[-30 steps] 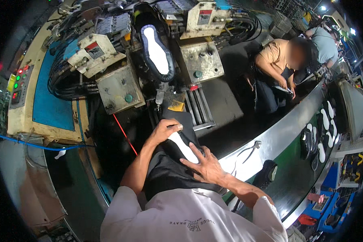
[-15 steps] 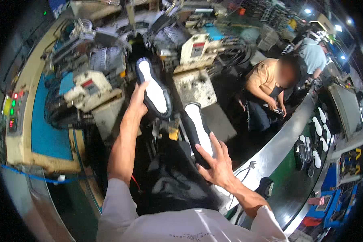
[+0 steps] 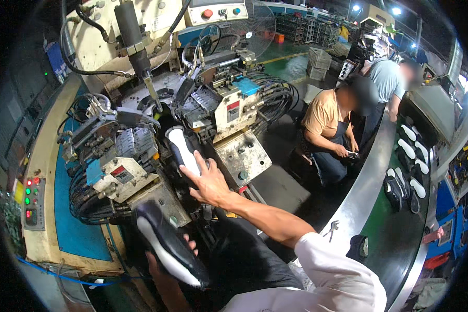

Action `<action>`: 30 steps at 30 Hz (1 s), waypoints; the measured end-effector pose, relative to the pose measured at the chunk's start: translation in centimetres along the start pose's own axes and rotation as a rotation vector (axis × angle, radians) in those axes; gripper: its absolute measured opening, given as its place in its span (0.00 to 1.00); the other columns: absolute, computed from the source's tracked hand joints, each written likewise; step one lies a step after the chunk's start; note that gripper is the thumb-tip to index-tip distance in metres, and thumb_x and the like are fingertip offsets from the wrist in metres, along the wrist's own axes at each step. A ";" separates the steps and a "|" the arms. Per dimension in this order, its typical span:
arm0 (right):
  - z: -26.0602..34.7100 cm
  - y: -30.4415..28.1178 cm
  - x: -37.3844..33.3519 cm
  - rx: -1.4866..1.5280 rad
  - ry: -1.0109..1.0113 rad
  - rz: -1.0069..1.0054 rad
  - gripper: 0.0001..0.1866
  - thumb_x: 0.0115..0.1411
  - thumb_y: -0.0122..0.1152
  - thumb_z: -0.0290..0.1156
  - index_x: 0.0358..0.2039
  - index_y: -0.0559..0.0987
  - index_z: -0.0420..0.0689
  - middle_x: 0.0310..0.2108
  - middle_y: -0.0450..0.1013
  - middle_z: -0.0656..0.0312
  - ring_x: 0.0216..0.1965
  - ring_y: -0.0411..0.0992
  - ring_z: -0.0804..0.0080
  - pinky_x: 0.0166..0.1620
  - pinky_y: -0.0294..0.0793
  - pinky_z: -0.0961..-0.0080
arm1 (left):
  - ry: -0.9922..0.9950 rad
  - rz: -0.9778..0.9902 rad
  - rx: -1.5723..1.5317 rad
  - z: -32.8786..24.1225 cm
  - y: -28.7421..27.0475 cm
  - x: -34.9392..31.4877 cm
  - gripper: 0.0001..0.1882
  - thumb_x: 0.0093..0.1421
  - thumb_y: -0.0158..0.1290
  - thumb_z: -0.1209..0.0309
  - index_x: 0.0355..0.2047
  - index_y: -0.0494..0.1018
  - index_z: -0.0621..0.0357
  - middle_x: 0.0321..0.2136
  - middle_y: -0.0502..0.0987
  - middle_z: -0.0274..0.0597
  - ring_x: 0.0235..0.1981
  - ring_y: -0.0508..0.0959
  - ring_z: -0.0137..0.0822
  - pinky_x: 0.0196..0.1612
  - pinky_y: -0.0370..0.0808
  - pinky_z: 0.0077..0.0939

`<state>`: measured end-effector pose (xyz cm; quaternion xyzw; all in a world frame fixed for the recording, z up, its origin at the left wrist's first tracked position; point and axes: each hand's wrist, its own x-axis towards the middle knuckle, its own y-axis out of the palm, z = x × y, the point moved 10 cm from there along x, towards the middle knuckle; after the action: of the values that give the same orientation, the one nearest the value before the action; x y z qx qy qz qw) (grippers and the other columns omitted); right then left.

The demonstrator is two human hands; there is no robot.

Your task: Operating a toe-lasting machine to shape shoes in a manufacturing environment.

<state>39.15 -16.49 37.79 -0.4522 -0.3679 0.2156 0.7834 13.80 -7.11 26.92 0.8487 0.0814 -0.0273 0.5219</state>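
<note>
My left hand point(image 3: 155, 268) is wrapped round a black shoe upper point(image 3: 166, 244) with a white underside, low at the left in front of the machine. The shoe hides most of the palm. My right hand point(image 3: 210, 183) grips the near end of a second black shoe upper point(image 3: 181, 147), its fingers over the white underside, which faces up. That shoe lies in the gap between the machine's two side clamp units, its far end below a vertical rod point(image 3: 152, 91).
A clamp unit point(image 3: 122, 171) stands on the left and another point(image 3: 235, 112) on the right. A control panel point(image 3: 32, 203) is at far left. A green conveyor point(image 3: 372, 244) with several shoes point(image 3: 411, 148) runs along the right. A seated person point(image 3: 322, 130) and another person work beyond.
My right hand has carried its shoe forward and left into the machine. The left hand has drawn its shoe back, down and left, tilting it. The view has shifted up, showing more of the machine.
</note>
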 end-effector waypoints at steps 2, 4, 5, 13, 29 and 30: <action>0.4 1.4 -0.2 -0.020 0.009 0.022 0.47 0.57 0.78 0.40 0.76 0.68 0.67 0.80 0.46 0.37 0.66 0.61 0.19 0.59 0.79 0.32 | -0.059 -0.297 -0.011 1.7 -7.0 -4.2 0.60 0.66 0.45 0.24 0.78 0.52 0.66 0.67 0.71 0.65 0.63 0.77 0.65 0.66 0.74 0.66; 0.7 1.8 -0.7 0.012 0.017 0.005 0.47 0.56 0.78 0.40 0.76 0.68 0.67 0.80 0.45 0.37 0.66 0.60 0.18 0.59 0.79 0.32 | -0.060 -0.379 -0.114 3.1 -10.9 -8.0 0.57 0.67 0.46 0.26 0.77 0.56 0.65 0.65 0.73 0.64 0.61 0.79 0.62 0.66 0.76 0.61; 0.6 1.8 -0.9 0.019 0.020 -0.017 0.47 0.56 0.79 0.39 0.76 0.68 0.68 0.80 0.45 0.37 0.67 0.59 0.16 0.59 0.79 0.31 | -0.033 -0.486 -0.116 3.7 -12.8 -9.7 0.56 0.68 0.47 0.27 0.76 0.57 0.65 0.65 0.73 0.63 0.61 0.79 0.61 0.66 0.77 0.59; 1.8 1.7 -2.0 -0.078 -0.253 -0.257 0.40 0.59 0.68 0.32 0.72 0.69 0.40 0.74 0.60 0.33 0.77 0.55 0.32 0.80 0.52 0.41 | -0.036 -0.548 -0.041 7.7 -4.7 -14.3 0.49 0.73 0.44 0.32 0.70 0.64 0.72 0.56 0.80 0.65 0.55 0.83 0.60 0.60 0.81 0.55; 0.3 4.2 15.1 -0.236 -0.283 -0.329 0.26 0.71 0.51 0.30 0.68 0.76 0.40 0.64 0.72 0.33 0.71 0.66 0.35 0.77 0.58 0.47 | -0.149 -0.515 0.285 7.1 -4.2 -3.0 0.38 0.74 0.44 0.44 0.70 0.66 0.65 0.49 0.84 0.67 0.49 0.87 0.54 0.54 0.85 0.47; 0.5 3.5 15.3 -0.218 -0.317 -0.380 0.26 0.71 0.52 0.31 0.68 0.76 0.40 0.65 0.71 0.32 0.71 0.65 0.35 0.77 0.58 0.47 | -0.159 -0.490 0.336 6.7 -4.7 -2.1 0.37 0.74 0.44 0.46 0.70 0.66 0.65 0.50 0.84 0.66 0.50 0.87 0.54 0.55 0.85 0.47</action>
<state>48.51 -4.16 40.73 -0.4173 -0.5851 0.0921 0.6892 11.18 -11.28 20.00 0.8733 0.2369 -0.2319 0.3568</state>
